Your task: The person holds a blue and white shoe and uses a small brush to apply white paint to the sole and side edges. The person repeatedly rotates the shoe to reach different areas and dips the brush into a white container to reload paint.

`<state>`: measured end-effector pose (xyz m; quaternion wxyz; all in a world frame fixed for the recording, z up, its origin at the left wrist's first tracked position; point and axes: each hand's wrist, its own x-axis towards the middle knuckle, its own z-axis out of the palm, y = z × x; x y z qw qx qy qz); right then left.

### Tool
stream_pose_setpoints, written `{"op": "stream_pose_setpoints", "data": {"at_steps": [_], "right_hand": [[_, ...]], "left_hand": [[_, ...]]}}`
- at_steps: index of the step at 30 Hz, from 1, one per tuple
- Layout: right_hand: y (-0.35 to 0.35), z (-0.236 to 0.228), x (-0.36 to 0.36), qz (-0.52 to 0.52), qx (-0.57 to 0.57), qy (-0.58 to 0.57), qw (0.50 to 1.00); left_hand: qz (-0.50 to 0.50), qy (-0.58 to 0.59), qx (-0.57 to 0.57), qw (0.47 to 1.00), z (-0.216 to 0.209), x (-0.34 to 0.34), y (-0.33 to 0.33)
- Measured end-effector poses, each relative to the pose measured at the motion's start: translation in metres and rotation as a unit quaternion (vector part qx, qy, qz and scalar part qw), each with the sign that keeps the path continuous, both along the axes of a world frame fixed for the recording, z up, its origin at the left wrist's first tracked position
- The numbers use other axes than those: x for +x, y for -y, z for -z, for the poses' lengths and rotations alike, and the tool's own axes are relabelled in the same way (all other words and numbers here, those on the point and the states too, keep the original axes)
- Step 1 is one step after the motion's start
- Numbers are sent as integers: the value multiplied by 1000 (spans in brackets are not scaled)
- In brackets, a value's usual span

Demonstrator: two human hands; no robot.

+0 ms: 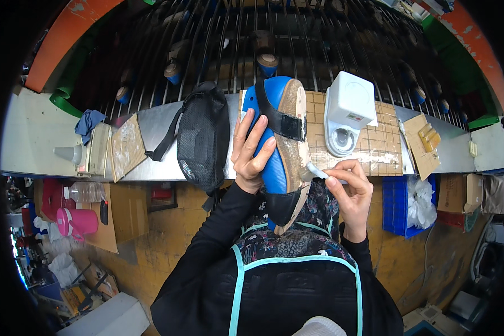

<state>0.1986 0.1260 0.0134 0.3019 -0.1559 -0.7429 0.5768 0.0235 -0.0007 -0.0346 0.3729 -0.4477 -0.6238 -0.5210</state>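
Observation:
A sandal (pixel 292 112) with black straps and a cork-brown midsole is tilted on its side, fitted on a blue shoe last (pixel 273 168). My left hand (pixel 252 147) grips the last from the left, fingers spread over the blue side and a black strap. In my right hand (pixel 350 193) a small white brush (pixel 317 171) is pinched between thumb and fingers. Its pale tip touches or nearly touches the sandal's sole edge; contact is hard to tell. Just beyond that hand stands a white glue pot (pixel 347 115) with a round opening at its near end.
A cardboard sheet (pixel 383 140) lies under the pot on the metal bench. Left of the sandal sits a black mesh bag (pixel 201 140). Behind the bench, dark rods carry several blue lasts (pixel 267 64). A blue crate (pixel 395 207) holding plastic bags stands below right.

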Motion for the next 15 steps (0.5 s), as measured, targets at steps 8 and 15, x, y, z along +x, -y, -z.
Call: {"op": "stream_pose_setpoints", "data": {"at_steps": [8, 15], "right_hand": [[6, -10, -20, 83, 161, 28, 983], [7, -11, -31, 139, 338, 20, 931]], "left_hand": [[-14, -16, -31, 999, 0, 1, 7], [-38, -45, -79, 995, -5, -5, 17]]}}
